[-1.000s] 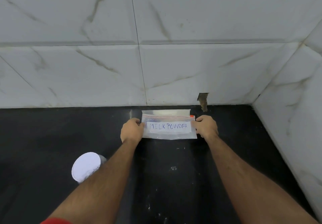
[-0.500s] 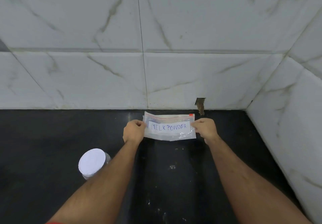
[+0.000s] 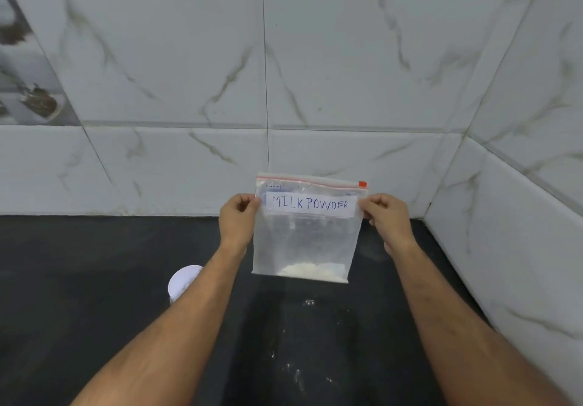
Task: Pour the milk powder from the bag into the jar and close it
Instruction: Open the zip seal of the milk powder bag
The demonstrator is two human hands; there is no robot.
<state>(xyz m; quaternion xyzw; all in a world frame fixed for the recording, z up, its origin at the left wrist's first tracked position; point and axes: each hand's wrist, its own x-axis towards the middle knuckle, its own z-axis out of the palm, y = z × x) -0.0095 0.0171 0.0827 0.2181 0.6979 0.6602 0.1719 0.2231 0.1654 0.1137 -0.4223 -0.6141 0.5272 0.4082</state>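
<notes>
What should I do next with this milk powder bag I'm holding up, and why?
Probably slide the red zipper tab across to open the bag. The seal looks shut along the top, the powder sits at the bottom, and both the left hand and right hand pinch its upper corners. The jar is still lidded, too.

Item count at the black counter: five kinds of thing recorded.

One clear zip bag is counted, bearing one white label and one red slider tab. One small heap of white powder is seen at its bottom. Two bare hands are counted, the left hand and the right hand, one pinched on each side edge. One white-lidded jar is noted, partly hidden behind the left forearm.
</notes>
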